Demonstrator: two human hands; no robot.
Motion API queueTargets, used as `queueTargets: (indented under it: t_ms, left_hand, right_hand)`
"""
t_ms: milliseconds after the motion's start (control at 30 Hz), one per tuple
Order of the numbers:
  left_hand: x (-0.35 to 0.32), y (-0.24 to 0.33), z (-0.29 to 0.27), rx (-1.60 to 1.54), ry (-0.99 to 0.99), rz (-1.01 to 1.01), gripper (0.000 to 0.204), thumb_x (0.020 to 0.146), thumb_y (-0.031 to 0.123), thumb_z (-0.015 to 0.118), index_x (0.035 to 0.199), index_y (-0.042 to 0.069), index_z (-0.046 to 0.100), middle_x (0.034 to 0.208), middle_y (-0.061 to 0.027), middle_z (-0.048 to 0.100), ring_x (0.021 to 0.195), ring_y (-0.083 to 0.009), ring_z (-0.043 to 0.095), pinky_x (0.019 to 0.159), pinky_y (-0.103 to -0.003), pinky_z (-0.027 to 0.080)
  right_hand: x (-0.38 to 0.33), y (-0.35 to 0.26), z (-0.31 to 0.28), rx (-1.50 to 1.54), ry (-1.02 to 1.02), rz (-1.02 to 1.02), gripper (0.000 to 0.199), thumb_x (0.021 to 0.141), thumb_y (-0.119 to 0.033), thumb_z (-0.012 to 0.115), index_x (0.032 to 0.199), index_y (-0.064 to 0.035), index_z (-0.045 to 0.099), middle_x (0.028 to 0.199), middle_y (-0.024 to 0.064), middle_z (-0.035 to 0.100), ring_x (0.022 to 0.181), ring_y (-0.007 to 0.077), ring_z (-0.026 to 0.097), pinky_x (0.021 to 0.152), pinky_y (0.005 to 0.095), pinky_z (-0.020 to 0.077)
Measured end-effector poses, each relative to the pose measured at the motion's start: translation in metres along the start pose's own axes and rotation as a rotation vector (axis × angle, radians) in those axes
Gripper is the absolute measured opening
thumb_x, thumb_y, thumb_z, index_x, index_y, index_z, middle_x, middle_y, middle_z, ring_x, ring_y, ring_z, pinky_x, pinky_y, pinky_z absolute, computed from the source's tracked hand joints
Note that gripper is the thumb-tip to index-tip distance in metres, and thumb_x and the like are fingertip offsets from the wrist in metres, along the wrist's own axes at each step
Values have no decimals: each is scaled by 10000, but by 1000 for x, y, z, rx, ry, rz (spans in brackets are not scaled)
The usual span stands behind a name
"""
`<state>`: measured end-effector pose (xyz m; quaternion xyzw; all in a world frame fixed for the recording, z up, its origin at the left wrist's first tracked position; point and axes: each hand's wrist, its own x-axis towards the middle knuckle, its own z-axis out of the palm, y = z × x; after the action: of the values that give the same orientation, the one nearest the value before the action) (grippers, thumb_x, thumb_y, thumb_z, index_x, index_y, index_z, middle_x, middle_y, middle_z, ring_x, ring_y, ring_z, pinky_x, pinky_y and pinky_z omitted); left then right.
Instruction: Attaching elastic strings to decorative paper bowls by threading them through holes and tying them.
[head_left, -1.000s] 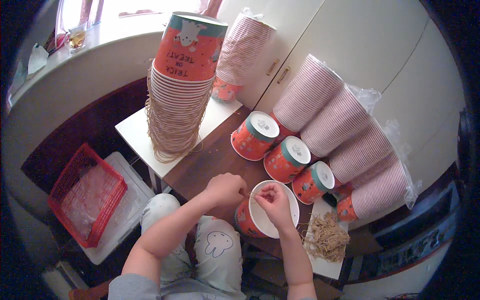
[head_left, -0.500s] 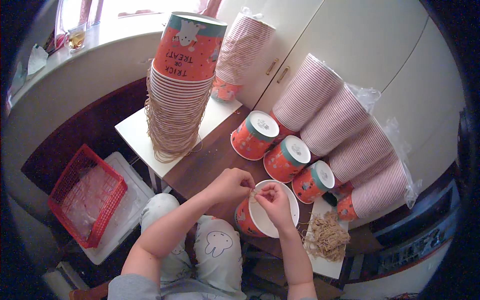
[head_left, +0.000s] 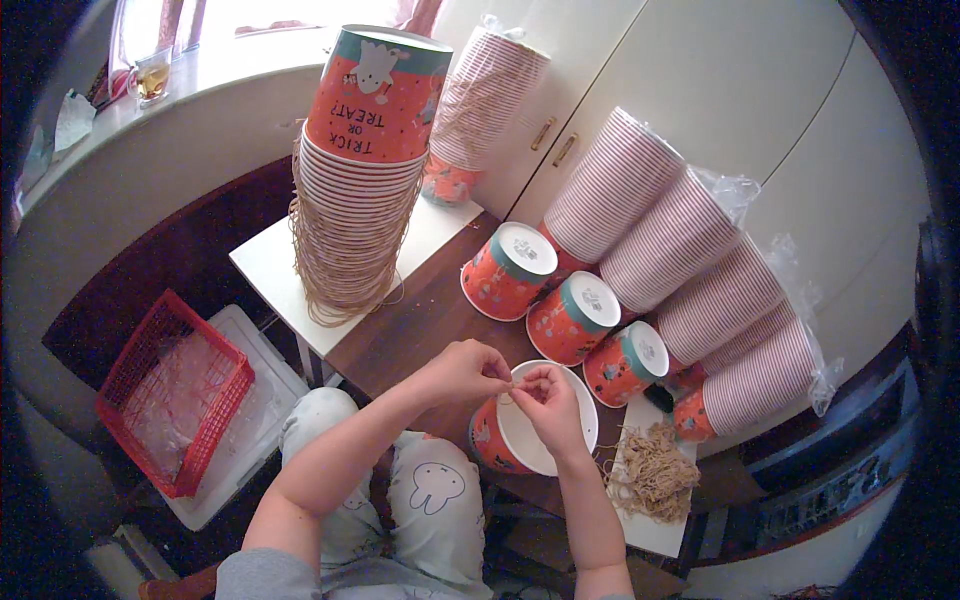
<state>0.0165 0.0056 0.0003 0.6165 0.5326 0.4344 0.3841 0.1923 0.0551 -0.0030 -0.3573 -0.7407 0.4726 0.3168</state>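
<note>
An orange paper bucket with a white inside stands mouth up on the brown table in front of me. Over its rim, my left hand and my right hand meet fingertip to fingertip. Both are closed in a pinch on a thin tan cord, which shows only as a faint loop beside the fingers. A small dark spot marks the bucket's inner wall at the right. To the right of the bucket lies a tangled heap of tan cords.
Three upside-down buckets stand just beyond. Tall nested stacks, some in clear plastic, lean behind them. At the left, a corded stack rises from a white tabletop. A red basket sits low at the left.
My left fingers have shifted slightly right and down, closer to my right fingertips. The bucket and everything around it look the same.
</note>
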Motion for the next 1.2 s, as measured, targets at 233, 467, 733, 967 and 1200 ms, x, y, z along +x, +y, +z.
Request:
queueTargets:
  t_ms: [233, 467, 733, 967, 1200]
  left_hand:
    - [0, 3, 2, 15, -42, -86, 209, 699, 187, 623, 834, 28, 637, 765, -81, 642, 704, -129, 596, 666, -270, 474]
    - [1, -4, 1, -182, -178, -92, 192, 779, 178, 561, 870, 11, 588, 765, -22, 594, 690, -99, 531, 641, -251, 444]
    - [0, 2, -2, -394, -292, -134, 137, 799, 154, 567, 859, 32, 564, 753, 4, 563, 669, -71, 508, 608, -228, 427]
    - [1, -1, -1, -650, -324, -138, 120, 774, 111, 592, 848, 18, 581, 790, -9, 584, 707, -73, 526, 652, -211, 425]
    - [7, -10, 6, -741, -332, -197, 79, 769, 101, 589, 819, 40, 590, 704, 20, 566, 537, -20, 443, 455, -158, 326]
  right_hand:
    - [0, 3, -1, 7, 6, -8, 215, 729, -48, 646, 868, -38, 483, 772, 28, 580, 698, 81, 549, 588, 196, 413]
    - [5, -13, -12, -390, -102, -131, 371, 679, -146, 688, 981, -54, 493, 934, 55, 556, 856, 124, 528, 680, 256, 423]
    - [10, 0, -26, -131, -337, -174, 392, 724, -79, 624, 1073, -61, 447, 909, 47, 530, 845, 132, 532, 743, 263, 430]
    - [-8, -10, -18, 127, -218, -71, 266, 732, -45, 623, 976, -57, 517, 765, 7, 519, 666, 50, 485, 579, 191, 417]
    - [-12, -22, -10, -358, 46, -507, 169, 666, -119, 717, 754, -64, 584, 654, 7, 523, 492, 86, 439, 426, 224, 343]
